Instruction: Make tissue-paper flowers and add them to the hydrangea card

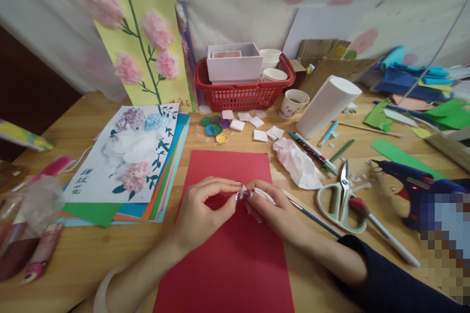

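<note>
Above a sheet of red paper (235,264), my two hands meet with the fingertips pinched together. My left hand (207,208) is closed, its thumb and forefinger pinching the end of a small piece of white tissue paper (265,195). My right hand (271,210) is closed around the rest of that tissue, which shows between its fingers. Part of the tissue is hidden in the right palm. Just right of my hands lies a crumpled white tissue (298,164), and a thin paintbrush (314,217) rests near my right wrist.
White-handled scissors (343,200), a thick brush (385,232) and a blue glue gun (414,183) lie on the right. Behind stand a red basket (238,97), a paper cup (293,102) and a white roll (326,107). Paint pots (215,127) and flower artwork (125,151) are left.
</note>
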### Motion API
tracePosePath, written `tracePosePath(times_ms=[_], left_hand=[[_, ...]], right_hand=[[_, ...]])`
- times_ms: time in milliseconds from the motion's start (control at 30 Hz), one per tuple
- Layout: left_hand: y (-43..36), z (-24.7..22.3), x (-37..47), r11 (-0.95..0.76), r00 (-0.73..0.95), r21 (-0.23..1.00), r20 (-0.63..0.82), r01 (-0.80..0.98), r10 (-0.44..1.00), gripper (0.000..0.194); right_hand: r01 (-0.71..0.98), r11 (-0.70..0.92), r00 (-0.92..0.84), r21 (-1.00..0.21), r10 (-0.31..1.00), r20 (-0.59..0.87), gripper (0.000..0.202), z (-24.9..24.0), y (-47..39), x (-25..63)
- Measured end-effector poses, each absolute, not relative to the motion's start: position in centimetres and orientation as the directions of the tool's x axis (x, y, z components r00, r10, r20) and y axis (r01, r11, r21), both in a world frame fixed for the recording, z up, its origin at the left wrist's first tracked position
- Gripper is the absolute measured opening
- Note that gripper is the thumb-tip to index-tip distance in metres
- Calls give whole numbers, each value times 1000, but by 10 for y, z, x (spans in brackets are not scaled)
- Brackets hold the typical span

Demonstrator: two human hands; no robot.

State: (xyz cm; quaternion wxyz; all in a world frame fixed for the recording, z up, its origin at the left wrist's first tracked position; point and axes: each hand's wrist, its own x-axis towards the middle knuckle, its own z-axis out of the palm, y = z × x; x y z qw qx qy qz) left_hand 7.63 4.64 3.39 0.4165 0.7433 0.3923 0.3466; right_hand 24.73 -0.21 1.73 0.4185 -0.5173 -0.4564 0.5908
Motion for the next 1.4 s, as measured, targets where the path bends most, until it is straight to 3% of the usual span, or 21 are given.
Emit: tracePosePath(times_ms=[400,667,967,1200,1300,1400], left_hand=[[47,31,77,-494,458,812,327,312,827,16],[47,32,77,-510,450,799,345,319,823,16],[51,25,74,-281,333,907,172,313,927,11],[62,16,71,27,66,991,-35,130,997,15],[61,16,70,-46,28,984,41,175,999,17],[53,20,72,-220,242,928,150,300,959,15]], right_hand=[[-16,-203,-109,-979,974,-200,34,12,-1,248],[-12,-200,-114,-980,974,-197,29,14,-1,247],[-2,-195,-88,-981,977,-194,26,11,-3,249],[-3,-157,-42,-988,987,-157,27,7,-2,251],[6,-147,-33,-989,989,-148,28,9,-2,251],[26,-155,-50,-988,986,-156,27,13,-2,249]])
